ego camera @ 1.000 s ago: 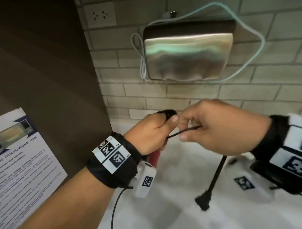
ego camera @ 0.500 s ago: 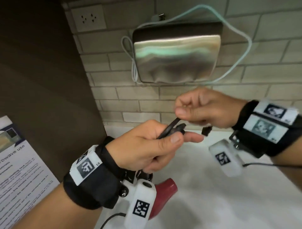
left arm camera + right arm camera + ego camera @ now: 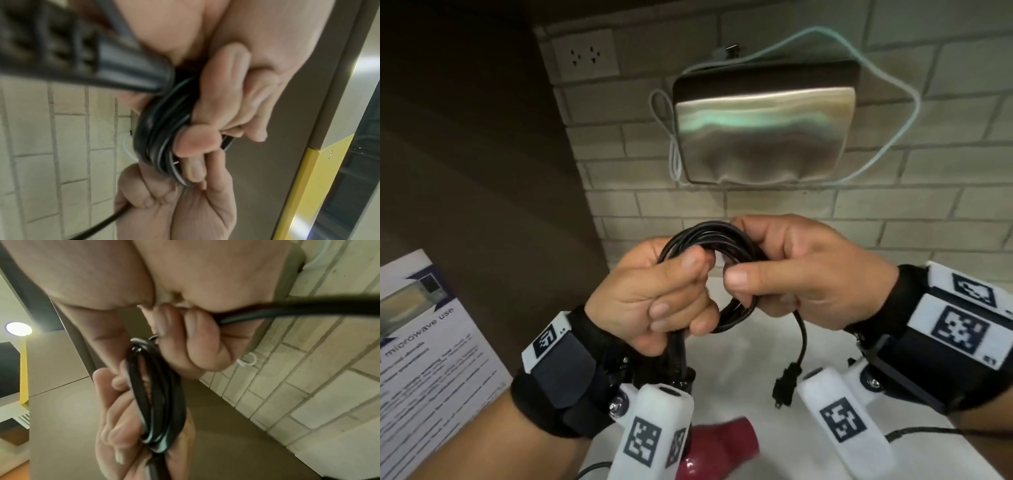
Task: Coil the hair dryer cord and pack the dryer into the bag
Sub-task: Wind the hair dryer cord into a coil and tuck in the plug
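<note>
The black cord is wound into a small coil of several loops, held up between both hands in front of the brick wall. My left hand grips the coil's left side, thumb on top, and the cord runs down from it to the red hair dryer hanging below. My right hand pinches the right side of the coil. The cord's free end hangs from that hand with the plug dangling. The shiny metallic bag hangs on the wall above. In the left wrist view the coil sits under my curled fingers.
A white wall socket sits at the upper left. A pale cable loops around the bag. A printed microwave notice leans at the left against a dark brown panel. A white counter lies below the hands.
The cord has gone from a single strand between the hands to a finished coil of several loops. Both hands have closed in on the coil, and the plug now dangles below my right hand.
</note>
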Demonstrator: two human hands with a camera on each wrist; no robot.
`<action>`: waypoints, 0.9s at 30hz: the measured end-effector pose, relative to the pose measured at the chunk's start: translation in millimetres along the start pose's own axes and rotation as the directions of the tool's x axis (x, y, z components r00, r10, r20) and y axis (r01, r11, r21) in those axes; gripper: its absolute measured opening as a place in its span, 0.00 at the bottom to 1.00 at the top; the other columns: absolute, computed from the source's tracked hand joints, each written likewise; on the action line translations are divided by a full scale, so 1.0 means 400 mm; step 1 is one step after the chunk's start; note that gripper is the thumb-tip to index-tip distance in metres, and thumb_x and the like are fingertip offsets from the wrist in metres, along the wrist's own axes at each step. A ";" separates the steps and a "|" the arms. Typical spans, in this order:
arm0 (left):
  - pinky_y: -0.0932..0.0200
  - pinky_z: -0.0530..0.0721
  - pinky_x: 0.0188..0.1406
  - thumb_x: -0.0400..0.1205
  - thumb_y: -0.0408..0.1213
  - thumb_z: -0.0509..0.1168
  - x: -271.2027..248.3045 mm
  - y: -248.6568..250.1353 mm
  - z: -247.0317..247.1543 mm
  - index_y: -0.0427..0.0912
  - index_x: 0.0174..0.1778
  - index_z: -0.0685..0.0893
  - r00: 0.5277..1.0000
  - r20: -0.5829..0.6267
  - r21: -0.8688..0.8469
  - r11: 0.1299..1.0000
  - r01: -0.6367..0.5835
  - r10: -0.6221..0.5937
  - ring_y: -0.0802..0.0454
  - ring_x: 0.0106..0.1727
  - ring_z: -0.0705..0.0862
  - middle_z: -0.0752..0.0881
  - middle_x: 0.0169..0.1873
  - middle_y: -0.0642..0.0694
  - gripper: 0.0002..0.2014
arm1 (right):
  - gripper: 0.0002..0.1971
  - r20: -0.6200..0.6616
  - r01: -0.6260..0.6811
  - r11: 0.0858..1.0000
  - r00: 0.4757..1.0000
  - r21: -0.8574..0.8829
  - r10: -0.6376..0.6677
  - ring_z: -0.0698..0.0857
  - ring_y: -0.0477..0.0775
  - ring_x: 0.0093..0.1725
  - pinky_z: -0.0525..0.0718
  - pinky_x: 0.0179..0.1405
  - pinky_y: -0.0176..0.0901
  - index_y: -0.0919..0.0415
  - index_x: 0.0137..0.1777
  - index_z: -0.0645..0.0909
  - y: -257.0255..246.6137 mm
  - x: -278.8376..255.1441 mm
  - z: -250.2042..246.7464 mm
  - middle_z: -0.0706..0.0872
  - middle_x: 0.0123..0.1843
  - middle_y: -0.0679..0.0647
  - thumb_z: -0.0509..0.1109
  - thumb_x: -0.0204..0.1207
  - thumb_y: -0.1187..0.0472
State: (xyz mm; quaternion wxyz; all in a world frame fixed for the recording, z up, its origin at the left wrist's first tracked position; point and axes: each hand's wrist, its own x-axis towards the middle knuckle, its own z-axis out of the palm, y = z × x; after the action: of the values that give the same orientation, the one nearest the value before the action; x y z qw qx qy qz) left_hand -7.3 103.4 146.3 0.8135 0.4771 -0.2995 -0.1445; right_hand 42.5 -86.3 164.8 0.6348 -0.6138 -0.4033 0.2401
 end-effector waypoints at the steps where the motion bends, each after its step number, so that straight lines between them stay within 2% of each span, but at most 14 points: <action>1: 0.59 0.80 0.25 0.80 0.43 0.69 0.001 -0.002 0.003 0.35 0.37 0.78 0.999 -0.040 -0.007 1.000 -0.009 0.009 0.54 0.12 0.59 0.65 0.11 0.52 0.14 | 0.15 -0.042 -0.003 1.000 0.999 0.002 0.003 0.65 0.45 0.18 0.52 0.18 0.41 0.75 0.53 0.78 -0.002 0.002 0.000 0.78 0.24 0.55 0.69 0.69 0.67; 3: 0.59 0.79 0.23 0.78 0.56 0.66 0.010 0.002 0.013 0.38 0.34 0.78 0.993 -0.114 -0.034 0.999 0.024 -0.027 0.54 0.12 0.57 0.67 0.09 0.54 0.21 | 0.16 -0.106 -0.006 1.000 0.994 0.002 0.006 0.63 0.45 0.17 0.51 0.19 0.41 0.78 0.52 0.78 -0.004 0.008 0.005 0.77 0.23 0.54 0.68 0.70 0.64; 5: 0.59 0.76 0.20 0.78 0.62 0.58 0.022 0.013 0.021 0.41 0.30 0.77 0.979 -0.183 -0.039 0.996 0.086 -0.091 0.53 0.11 0.55 0.66 0.08 0.55 0.25 | 0.19 -0.115 0.000 1.000 0.993 0.012 0.001 0.61 0.46 0.18 0.50 0.20 0.42 0.75 0.51 0.81 -0.003 0.010 0.010 0.77 0.24 0.53 0.68 0.73 0.56; 7: 0.58 0.72 0.19 0.81 0.58 0.55 0.027 0.022 0.026 0.42 0.29 0.74 0.970 -0.217 -0.025 0.994 0.106 -0.109 0.53 0.11 0.53 0.65 0.08 0.55 0.24 | 0.19 -0.105 -0.015 1.000 0.994 0.013 0.016 0.61 0.47 0.19 0.51 0.21 0.43 0.56 0.39 0.87 -0.011 0.008 0.022 0.77 0.25 0.51 0.65 0.73 0.41; 8: 0.58 0.70 0.19 0.83 0.56 0.55 0.028 0.025 0.028 0.42 0.29 0.74 0.970 -0.213 -0.018 0.994 0.112 -0.113 0.53 0.11 0.53 0.65 0.08 0.54 0.23 | 0.20 -0.118 -0.016 1.000 0.993 -0.027 0.012 0.62 0.47 0.19 0.53 0.20 0.43 0.49 0.34 0.86 -0.019 0.008 0.031 0.76 0.24 0.50 0.62 0.71 0.36; 9: 0.58 0.69 0.19 0.83 0.54 0.54 0.029 0.024 0.029 0.42 0.30 0.74 0.973 -0.200 -0.016 0.993 0.116 -0.117 0.53 0.11 0.53 0.65 0.09 0.54 0.22 | 0.21 -0.143 0.004 0.996 0.990 -0.094 -0.017 0.65 0.45 0.19 0.57 0.18 0.39 0.47 0.35 0.85 -0.023 0.011 0.038 0.76 0.24 0.49 0.60 0.72 0.34; 10: 0.57 0.68 0.20 0.84 0.53 0.54 0.031 0.024 0.028 0.41 0.31 0.74 0.976 -0.180 -0.022 0.992 0.121 -0.123 0.53 0.11 0.54 0.66 0.09 0.54 0.22 | 0.21 -0.174 0.037 0.984 0.982 -0.175 -0.068 0.68 0.43 0.18 0.64 0.19 0.35 0.49 0.39 0.86 -0.023 0.016 0.044 0.76 0.23 0.48 0.59 0.74 0.36; 12: 0.57 0.70 0.23 0.85 0.50 0.52 0.036 0.025 0.031 0.40 0.34 0.74 0.982 -0.131 -0.057 0.989 0.133 -0.140 0.53 0.11 0.57 0.67 0.11 0.54 0.20 | 0.19 -0.230 0.110 0.927 0.952 -0.358 -0.202 0.73 0.42 0.21 0.74 0.26 0.38 0.49 0.41 0.84 -0.016 0.028 0.049 0.77 0.22 0.50 0.58 0.81 0.40; 13: 0.56 0.72 0.24 0.85 0.49 0.52 0.040 0.028 0.032 0.40 0.35 0.74 0.983 -0.109 -0.084 0.987 0.137 -0.146 0.54 0.11 0.59 0.68 0.12 0.54 0.19 | 0.17 -0.253 0.133 0.894 0.932 -0.428 -0.260 0.74 0.42 0.22 0.75 0.28 0.39 0.46 0.40 0.83 -0.012 0.033 0.048 0.79 0.23 0.49 0.58 0.81 0.41; 15: 0.57 0.74 0.27 0.85 0.47 0.52 0.048 0.033 0.035 0.38 0.38 0.75 0.986 -0.082 -0.127 0.983 0.136 -0.147 0.56 0.13 0.64 0.69 0.13 0.54 0.17 | 0.16 -0.283 0.166 0.859 0.899 -0.485 -0.334 0.74 0.41 0.22 0.74 0.27 0.34 0.44 0.37 0.81 -0.004 0.037 0.039 0.78 0.21 0.44 0.57 0.80 0.41; 18: 0.59 0.69 0.21 0.84 0.48 0.53 0.057 0.028 0.034 0.37 0.39 0.77 0.985 -0.091 -0.137 0.982 0.132 -0.145 0.56 0.13 0.57 0.69 0.13 0.55 0.18 | 0.16 -0.274 0.189 0.852 0.893 -0.488 -0.356 0.74 0.43 0.22 0.74 0.26 0.37 0.43 0.36 0.80 0.012 0.039 0.025 0.75 0.24 0.50 0.57 0.82 0.43; 21: 0.63 0.64 0.16 0.83 0.49 0.55 0.052 0.016 0.022 0.35 0.41 0.79 0.981 -0.129 -0.151 0.981 0.124 -0.144 0.57 0.13 0.54 0.69 0.12 0.55 0.19 | 0.11 -0.224 0.174 0.804 0.908 -0.569 -0.354 0.78 0.42 0.25 0.75 0.29 0.35 0.44 0.41 0.77 0.027 0.027 0.014 0.80 0.26 0.46 0.57 0.83 0.47; 24: 0.64 0.65 0.15 0.84 0.49 0.54 0.044 0.010 0.014 0.35 0.43 0.80 0.978 -0.167 -0.117 0.987 0.109 -0.128 0.57 0.13 0.54 0.68 0.13 0.55 0.20 | 0.08 -0.158 0.120 0.637 0.918 -0.762 -0.363 0.83 0.44 0.33 0.78 0.33 0.34 0.49 0.50 0.75 0.032 0.008 0.002 0.84 0.32 0.44 0.55 0.84 0.51; 27: 0.64 0.63 0.16 0.84 0.48 0.56 0.042 0.006 0.019 0.34 0.43 0.79 0.970 -0.219 -0.033 0.995 0.099 -0.104 0.59 0.12 0.56 0.67 0.13 0.55 0.19 | 0.15 -0.116 0.057 0.442 0.928 -0.895 -0.355 0.81 0.46 0.31 0.79 0.32 0.42 0.57 0.58 0.74 0.035 0.008 -0.005 0.83 0.34 0.49 0.52 0.81 0.50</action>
State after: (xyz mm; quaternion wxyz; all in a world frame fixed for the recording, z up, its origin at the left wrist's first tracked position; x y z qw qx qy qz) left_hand 0.9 90.6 157.0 0.8384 0.4961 -0.1810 -0.1352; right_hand 48.9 -83.0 151.9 0.3039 -0.8247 -0.4445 -0.1731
